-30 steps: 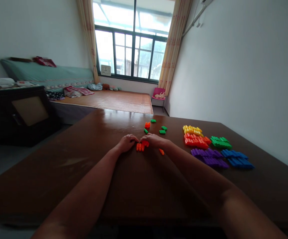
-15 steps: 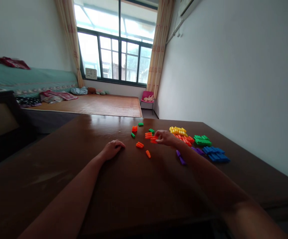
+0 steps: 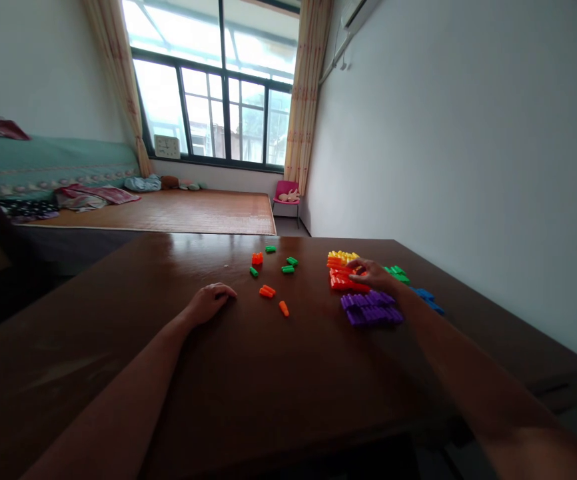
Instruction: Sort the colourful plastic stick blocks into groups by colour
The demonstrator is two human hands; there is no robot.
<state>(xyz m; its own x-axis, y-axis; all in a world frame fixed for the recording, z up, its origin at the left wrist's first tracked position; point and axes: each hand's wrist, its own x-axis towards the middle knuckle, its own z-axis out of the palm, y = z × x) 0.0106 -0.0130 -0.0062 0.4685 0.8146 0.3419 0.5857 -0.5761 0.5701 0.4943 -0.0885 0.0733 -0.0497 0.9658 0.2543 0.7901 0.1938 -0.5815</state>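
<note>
My right hand [image 3: 372,275] is over the red-orange pile [image 3: 342,280] of small plastic pieces, its thumb and fingers closed on some orange pieces [image 3: 359,271]. Partly behind my fingers lie yellow pieces [image 3: 341,255]. Nearer to me, beside that wrist, purple pieces [image 3: 371,309] lie in rows. My left hand [image 3: 211,303] rests on the brown table with its fingers loosely stretched, holding nothing. To its right lie a joined-looking pair of orange pieces [image 3: 267,291] and one tapered orange piece [image 3: 283,309].
Farther back on the table [image 3: 218,393] lie several green pieces [image 3: 288,269] and a red-orange cluster [image 3: 257,259]. A green pile [image 3: 397,273] and a blue pile [image 3: 428,300] are partly hidden by my right forearm. A wall stands at the right, a low bed [image 3: 208,210] beyond.
My right hand has moved right with the orange pieces, from the table's middle to the red-orange pile. Green pieces and the purple rows it covered now show. My left hand stays put; the view has turned slightly.
</note>
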